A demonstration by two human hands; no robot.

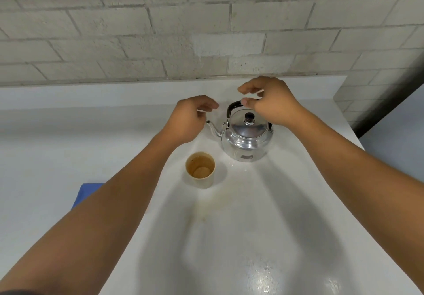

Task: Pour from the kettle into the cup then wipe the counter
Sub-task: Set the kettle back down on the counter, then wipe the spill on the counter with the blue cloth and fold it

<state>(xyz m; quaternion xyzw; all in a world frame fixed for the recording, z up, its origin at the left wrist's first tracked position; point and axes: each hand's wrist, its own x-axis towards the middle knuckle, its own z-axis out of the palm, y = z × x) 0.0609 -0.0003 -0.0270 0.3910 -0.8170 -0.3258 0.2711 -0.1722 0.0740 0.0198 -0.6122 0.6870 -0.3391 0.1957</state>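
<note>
A shiny metal kettle [247, 139] with a black handle and black lid knob stands upright on the white counter [241, 225], spout pointing left. A tan cup [200, 169] holding some liquid stands in front of it, to the left. My right hand [271, 101] hovers over the kettle's handle with fingers spread, thumb near the handle, not gripping it. My left hand [188, 120] floats just left of the spout, fingers loosely curled, holding nothing. A blue cloth [86, 194] lies on the counter at the left, mostly hidden under my left forearm.
A pale brick wall [183, 30] rises behind the counter. The counter's right edge runs diagonally past the kettle. Small wet spots glisten beside the kettle's base and a faint brownish stain lies in front of the cup.
</note>
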